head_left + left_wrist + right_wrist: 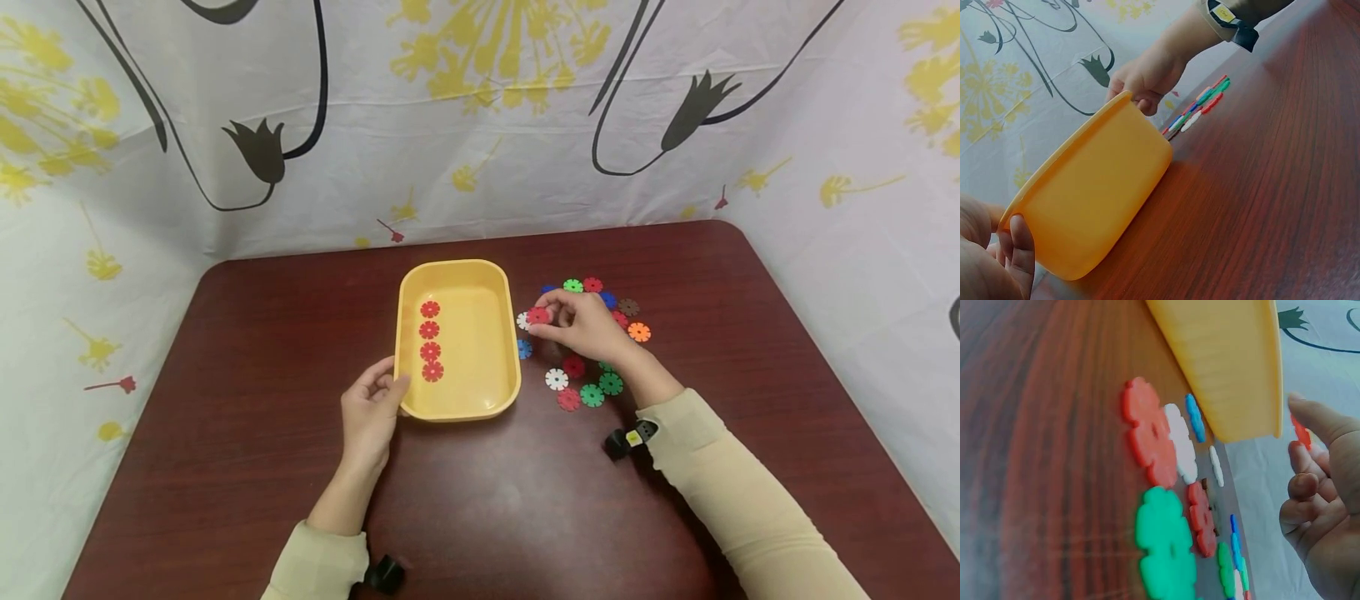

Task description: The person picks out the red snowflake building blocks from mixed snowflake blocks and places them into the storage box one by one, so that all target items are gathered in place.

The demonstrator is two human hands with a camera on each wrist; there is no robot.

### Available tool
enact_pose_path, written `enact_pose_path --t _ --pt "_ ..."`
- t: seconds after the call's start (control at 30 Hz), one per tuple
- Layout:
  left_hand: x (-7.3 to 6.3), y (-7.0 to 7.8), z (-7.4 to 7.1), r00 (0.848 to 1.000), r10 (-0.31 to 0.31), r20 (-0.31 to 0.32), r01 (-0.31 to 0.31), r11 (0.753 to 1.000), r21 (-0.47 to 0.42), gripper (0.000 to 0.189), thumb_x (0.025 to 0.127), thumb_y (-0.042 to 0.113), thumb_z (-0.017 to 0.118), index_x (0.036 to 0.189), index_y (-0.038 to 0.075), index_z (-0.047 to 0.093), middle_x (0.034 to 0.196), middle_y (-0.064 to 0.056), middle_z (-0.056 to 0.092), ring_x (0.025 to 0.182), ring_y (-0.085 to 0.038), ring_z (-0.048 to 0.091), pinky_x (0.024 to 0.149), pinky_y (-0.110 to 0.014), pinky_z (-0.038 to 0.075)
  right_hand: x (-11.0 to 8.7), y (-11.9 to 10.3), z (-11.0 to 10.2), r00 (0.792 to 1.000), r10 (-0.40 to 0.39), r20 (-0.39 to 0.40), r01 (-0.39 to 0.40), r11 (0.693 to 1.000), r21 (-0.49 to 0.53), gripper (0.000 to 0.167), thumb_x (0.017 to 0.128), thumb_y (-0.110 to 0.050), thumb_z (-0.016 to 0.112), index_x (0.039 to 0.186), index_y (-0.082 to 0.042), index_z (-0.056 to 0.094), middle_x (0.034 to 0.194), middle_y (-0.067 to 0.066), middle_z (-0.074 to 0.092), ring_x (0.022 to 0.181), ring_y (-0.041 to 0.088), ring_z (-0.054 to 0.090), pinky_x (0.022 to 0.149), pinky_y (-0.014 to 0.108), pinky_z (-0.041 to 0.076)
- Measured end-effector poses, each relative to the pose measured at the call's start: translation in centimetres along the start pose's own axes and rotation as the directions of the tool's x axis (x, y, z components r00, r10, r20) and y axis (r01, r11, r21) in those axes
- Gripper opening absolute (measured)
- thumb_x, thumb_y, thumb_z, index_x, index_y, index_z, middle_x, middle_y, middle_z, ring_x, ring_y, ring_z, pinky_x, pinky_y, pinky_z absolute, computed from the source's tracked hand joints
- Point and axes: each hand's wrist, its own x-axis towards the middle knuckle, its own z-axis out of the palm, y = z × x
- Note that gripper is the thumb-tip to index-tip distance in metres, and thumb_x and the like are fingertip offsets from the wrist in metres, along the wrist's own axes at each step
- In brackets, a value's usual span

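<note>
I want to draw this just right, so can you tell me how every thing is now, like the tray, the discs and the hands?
Yellow tray: right way up on the table
Four red discs: flat in the tray, in a line
Left hand: gripping the tray's rim
Right hand: pinching one red disc
Pinched disc: off the table
Loose discs: spread beside the tray

— Found what in the one tray?
— Counted four red discs along its left edge; see one pinched disc near the right.
— And on the desk?
— Count at least four reds, four greens, three blues, two whites, one brown, one orange.
</note>
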Motion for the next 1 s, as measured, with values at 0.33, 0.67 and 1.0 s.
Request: enact_pose_path --t 0.33,0.67,1.0 --pt "0.1 0.1 0.0 1.000 0.002 0.002 -0.002 1.000 0.006 0.036 0.093 0.001 0.070 0.128 -0.003 0.065 0.086 -0.007 0.053 0.063 -0.010 0.057 0.050 -0.019 0.054 1.0 -2.1 0.2 0.999 -0.027 -0.043 0.030 0.996 0.083 0.029 0.086 -0.023 0.084 0.108 -0.009 0.070 0.077 0.003 0.059 0.058 0.019 0.047 0.052 0.025 0.039" --pt "0.1 0.0 0.0 1.000 0.002 0.005 -0.002 1.000 -0.005 0.035 0.092 -0.001 0.069 0.127 -0.004 0.065 0.086 -0.006 0.054 0.062 -0.008 0.056 0.050 -0.019 0.054 2.3 -4.4 2.3 0.991 -0.131 0.005 0.129 0.985 0.112 0.029 0.084 -0.020 0.085 0.106 -0.006 0.071 0.073 0.001 0.058 0.057 0.016 0.045 0.050 0.024 0.037" --pt "0.1 0.0 0.0 1.000 0.001 0.004 -0.001 1.000 -0.002 0.035 0.092 -0.001 0.069 0.127 -0.004 0.064 0.085 -0.006 0.054 0.062 -0.008 0.056 0.050 -0.018 0.054 2.7 -6.2 4.7 0.977 -0.207 0.047 0.202 0.974 0.098 0.030 0.081 -0.020 0.088 0.101 -0.006 0.071 0.077 0.001 0.060 0.056 0.011 0.046 0.051 0.023 0.039"
